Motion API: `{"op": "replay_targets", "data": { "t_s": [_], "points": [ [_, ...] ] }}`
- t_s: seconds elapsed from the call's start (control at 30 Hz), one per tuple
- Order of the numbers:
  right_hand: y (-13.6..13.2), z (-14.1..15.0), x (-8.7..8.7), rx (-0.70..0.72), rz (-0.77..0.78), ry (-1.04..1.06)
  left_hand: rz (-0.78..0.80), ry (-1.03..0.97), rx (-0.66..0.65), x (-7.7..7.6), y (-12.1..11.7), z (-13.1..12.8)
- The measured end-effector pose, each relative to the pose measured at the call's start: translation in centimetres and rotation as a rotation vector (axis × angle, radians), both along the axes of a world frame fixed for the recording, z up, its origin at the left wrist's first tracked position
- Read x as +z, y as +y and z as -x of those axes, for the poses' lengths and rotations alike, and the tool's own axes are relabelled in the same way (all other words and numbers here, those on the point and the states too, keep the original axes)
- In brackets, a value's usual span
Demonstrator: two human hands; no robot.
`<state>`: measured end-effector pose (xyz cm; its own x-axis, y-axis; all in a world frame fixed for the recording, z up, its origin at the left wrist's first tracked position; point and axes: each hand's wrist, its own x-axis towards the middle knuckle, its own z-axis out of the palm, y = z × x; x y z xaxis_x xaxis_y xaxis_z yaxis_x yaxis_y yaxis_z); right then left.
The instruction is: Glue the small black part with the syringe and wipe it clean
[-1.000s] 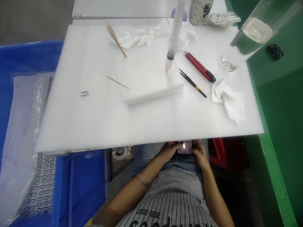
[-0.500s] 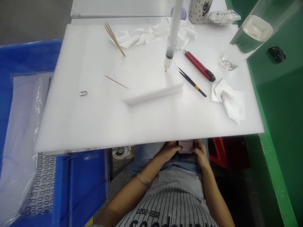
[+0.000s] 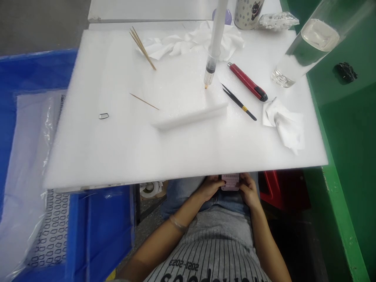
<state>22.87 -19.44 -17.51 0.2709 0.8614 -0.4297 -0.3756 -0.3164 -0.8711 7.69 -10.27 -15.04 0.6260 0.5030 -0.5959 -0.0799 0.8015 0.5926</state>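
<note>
My left hand (image 3: 210, 187) and my right hand (image 3: 249, 191) hold a phone in a pink case (image 3: 230, 182) together over my lap, below the near edge of a white foam board (image 3: 88, 149). Neither hand touches the board. On the board lie black tweezers (image 3: 239, 103), a red utility knife (image 3: 248, 82), a foam strip (image 3: 189, 116), loose toothpicks (image 3: 141, 47), a single toothpick (image 3: 143, 101) and a small metal loop (image 3: 103, 116). A syringe (image 3: 210, 66) stands nearly upright, its orange tip at the foam surface.
White wipes (image 3: 286, 125) lie at the board's right, with more wipes (image 3: 188, 43) at the back. A clear glass tube (image 3: 305, 51) leans at the upper right, near a dotted mug (image 3: 248, 9). A blue crate (image 3: 96, 235) stands at my left, a red crate (image 3: 282, 192) at my right.
The view has shifted slightly. The bright glare on the phone has gone, and both hands stay on it.
</note>
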Motion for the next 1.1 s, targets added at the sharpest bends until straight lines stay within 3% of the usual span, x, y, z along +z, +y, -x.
{"op": "replay_targets", "data": {
  "t_s": [0.2, 0.47, 0.8, 1.1],
  "points": [
    [-0.3, -0.1, -0.6, -0.002, -0.044, 0.011, -0.012, -0.001, 0.014, -0.6, -0.2, 0.0],
    [0.0, 0.2, -0.3, -0.014, -0.026, -0.010, 0.008, -0.009, 0.005, 0.4, 0.1, -0.1],
    [0.0, 0.1, 0.0, 0.013, -0.086, 0.036, -0.032, 0.032, 0.032, -1.1, -0.4, -0.2],
    [0.1, 0.2, -0.2, -0.024, -0.041, -0.035, -0.009, 0.011, -0.027, -0.1, 0.0, -0.1]
  ]
}}
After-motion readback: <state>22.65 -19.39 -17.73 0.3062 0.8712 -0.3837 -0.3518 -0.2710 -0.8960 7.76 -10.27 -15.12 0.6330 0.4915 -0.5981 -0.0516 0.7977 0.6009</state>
